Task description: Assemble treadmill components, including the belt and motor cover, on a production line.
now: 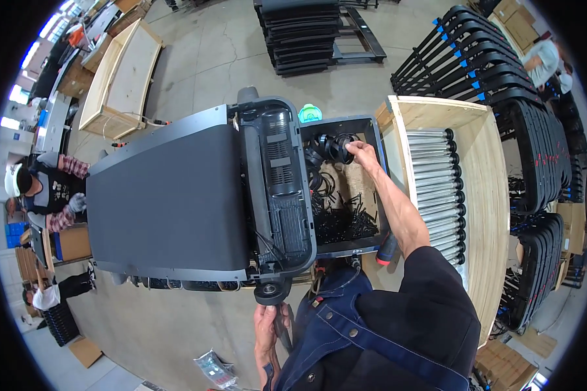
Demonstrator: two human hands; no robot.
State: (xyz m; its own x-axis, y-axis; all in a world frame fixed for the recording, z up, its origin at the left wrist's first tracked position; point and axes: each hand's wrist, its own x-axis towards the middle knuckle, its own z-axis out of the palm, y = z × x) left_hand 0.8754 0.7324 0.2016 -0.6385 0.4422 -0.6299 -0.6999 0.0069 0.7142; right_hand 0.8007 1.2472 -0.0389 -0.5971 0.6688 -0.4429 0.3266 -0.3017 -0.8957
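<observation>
Head view: glossy black ring-shaped part (338, 149)

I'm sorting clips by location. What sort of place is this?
Probably a factory assembly floor: what looks like a part-built treadmill sits beside a bin of small black parts, a wooden crate holds a row of metal rollers, and matching black frames stand packed together nearby.

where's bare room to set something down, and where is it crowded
Widest bare patch: the flat dark grey belt, between its two grey metal side rails. Grey concrete floor also shows bare between the lower rail and the clear plastic bag. Crowded: the black rectangular bin, with round black parts at the right hand and loose black bolts.
</observation>
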